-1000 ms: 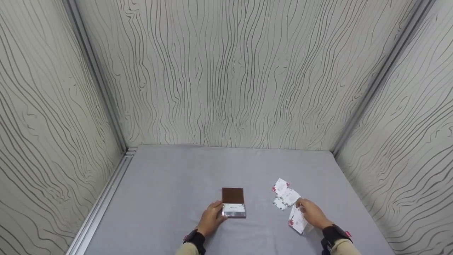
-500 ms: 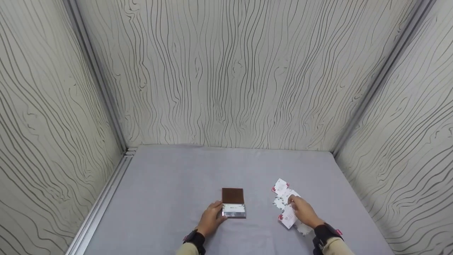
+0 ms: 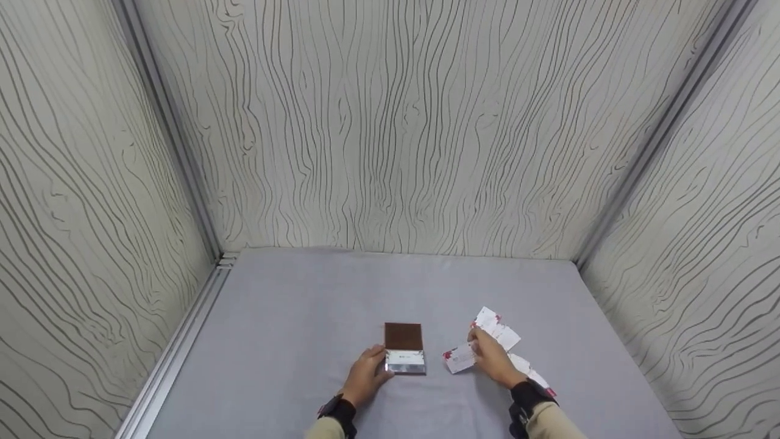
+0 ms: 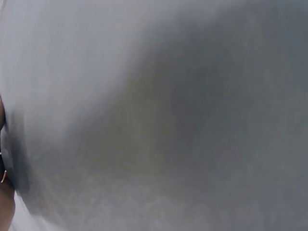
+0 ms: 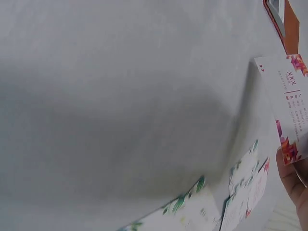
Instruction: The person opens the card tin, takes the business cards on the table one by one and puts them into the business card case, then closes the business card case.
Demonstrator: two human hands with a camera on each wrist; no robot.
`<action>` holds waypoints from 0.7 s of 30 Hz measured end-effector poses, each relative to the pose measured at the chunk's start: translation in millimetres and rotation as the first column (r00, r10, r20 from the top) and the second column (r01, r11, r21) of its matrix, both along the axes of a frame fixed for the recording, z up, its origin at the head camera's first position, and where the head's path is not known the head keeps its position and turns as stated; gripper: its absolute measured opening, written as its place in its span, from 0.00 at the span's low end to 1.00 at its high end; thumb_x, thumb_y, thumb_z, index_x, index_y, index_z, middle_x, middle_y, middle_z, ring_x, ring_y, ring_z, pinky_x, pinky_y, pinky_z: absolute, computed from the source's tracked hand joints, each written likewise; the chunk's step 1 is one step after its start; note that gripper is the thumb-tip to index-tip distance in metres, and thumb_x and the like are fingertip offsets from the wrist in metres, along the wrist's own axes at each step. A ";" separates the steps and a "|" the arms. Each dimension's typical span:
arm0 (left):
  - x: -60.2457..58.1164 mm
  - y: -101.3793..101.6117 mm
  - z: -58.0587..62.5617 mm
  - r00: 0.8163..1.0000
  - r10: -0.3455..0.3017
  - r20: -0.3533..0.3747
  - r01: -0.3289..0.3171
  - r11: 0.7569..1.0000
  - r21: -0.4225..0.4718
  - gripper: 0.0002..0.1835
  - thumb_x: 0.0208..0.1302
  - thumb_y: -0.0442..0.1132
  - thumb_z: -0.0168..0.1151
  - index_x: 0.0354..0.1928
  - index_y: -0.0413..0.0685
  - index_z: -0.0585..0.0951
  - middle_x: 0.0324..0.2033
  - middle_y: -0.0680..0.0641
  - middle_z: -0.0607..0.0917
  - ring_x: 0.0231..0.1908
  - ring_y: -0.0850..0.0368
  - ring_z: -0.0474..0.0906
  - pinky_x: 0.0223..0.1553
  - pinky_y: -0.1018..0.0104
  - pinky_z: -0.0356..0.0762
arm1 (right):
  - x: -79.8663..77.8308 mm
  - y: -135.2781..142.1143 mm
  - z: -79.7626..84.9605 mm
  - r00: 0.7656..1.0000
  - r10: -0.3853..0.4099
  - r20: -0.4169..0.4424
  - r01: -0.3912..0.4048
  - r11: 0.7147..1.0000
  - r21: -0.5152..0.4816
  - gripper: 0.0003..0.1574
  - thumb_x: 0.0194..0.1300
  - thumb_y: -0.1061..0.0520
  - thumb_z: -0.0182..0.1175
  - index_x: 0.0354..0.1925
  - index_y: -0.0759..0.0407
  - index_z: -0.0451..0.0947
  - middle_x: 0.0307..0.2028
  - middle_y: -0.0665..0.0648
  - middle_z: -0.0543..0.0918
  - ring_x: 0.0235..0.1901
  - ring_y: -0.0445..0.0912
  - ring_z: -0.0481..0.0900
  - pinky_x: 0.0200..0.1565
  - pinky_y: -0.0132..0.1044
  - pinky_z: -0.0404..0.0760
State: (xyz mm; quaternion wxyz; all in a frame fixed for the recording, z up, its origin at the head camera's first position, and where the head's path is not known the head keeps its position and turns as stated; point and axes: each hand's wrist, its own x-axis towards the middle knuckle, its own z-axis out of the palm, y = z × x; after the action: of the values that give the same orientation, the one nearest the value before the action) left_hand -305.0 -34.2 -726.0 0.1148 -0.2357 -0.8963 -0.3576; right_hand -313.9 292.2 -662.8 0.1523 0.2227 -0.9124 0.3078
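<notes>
A brown business card case (image 3: 403, 336) lies opened out on the cloth, its lid away from the person. Within its silvery lower half shows a white card (image 3: 404, 356). My left hand (image 3: 364, 377) grips the case's left edge between thumb and fingers. To the right, my right hand (image 3: 495, 362) pinches a white business card (image 3: 459, 358) with red corners. In the right wrist view that business card (image 5: 286, 103) shows printed text and is lifted off the cloth. Part of the case (image 5: 288, 29) appears at the top there. Only slivers of the left fingers show in the left wrist view.
Loose floral cards (image 3: 507, 337) lie overlapping beyond the right hand, with more cards (image 3: 537, 378) beside its wrist. Grey cloth (image 3: 304, 305) covers the table. Wood-grain patterned walls (image 3: 390, 152) stand at the back and both sides; a metal rail (image 3: 173, 353) runs along the left.
My right hand has moved left toward the case, carrying the business card away from the other cards. The left hand and the case keep their place.
</notes>
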 end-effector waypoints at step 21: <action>-0.2 1.1 0.6 1.000 0.000 0.013 0.001 1.000 -0.011 0.27 0.58 0.37 0.71 0.55 0.25 0.78 0.58 0.33 0.79 0.60 0.37 0.73 0.65 0.46 0.68 | -12.9 -64.9 14.3 1.000 -0.027 0.006 0.027 0.999 -0.016 0.10 0.62 0.74 0.57 0.38 0.62 0.74 0.35 0.59 0.81 0.38 0.55 0.79 0.42 0.52 0.81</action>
State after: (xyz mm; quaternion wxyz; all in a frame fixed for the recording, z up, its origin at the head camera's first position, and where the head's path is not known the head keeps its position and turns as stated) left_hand -305.2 -33.1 -725.4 0.1074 -0.2341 -0.8990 -0.3542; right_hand -326.8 227.4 -648.5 0.1558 0.2082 -0.9132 0.3139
